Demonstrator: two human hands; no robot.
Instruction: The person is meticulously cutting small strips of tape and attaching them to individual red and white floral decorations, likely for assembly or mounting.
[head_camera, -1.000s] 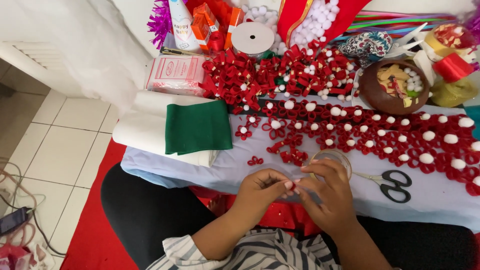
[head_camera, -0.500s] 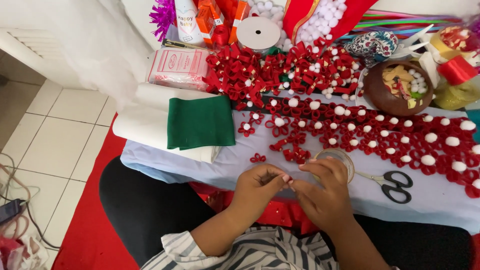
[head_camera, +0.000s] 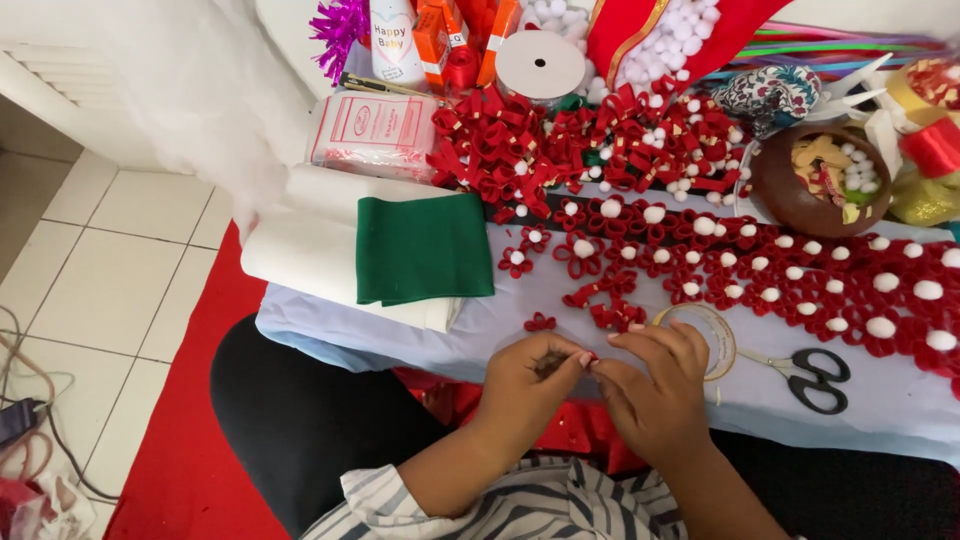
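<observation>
My left hand (head_camera: 535, 378) and my right hand (head_camera: 655, 385) meet at the near edge of the table (head_camera: 480, 345), fingertips pinched together on a small red ribbon piece (head_camera: 590, 357), mostly hidden between them. Just past my right hand lies a clear tape roll (head_camera: 722, 330). A few loose red ribbon flowers (head_camera: 610, 305) lie a little beyond my fingers. Rows of red ribbon flowers with white pompom centres (head_camera: 780, 270) cover the table to the right.
Black scissors (head_camera: 815, 378) lie right of my hands. A folded green felt (head_camera: 422, 248) rests on white felt rolls (head_camera: 300, 255) at the left. At the back are a heap of red bows (head_camera: 560, 150), a brown bowl (head_camera: 795, 205), a white ribbon spool (head_camera: 540, 65), a packet (head_camera: 372, 132).
My hands have kept working the small red piece in the same spot; the view has shifted slightly, so everything sits a bit lower in frame.
</observation>
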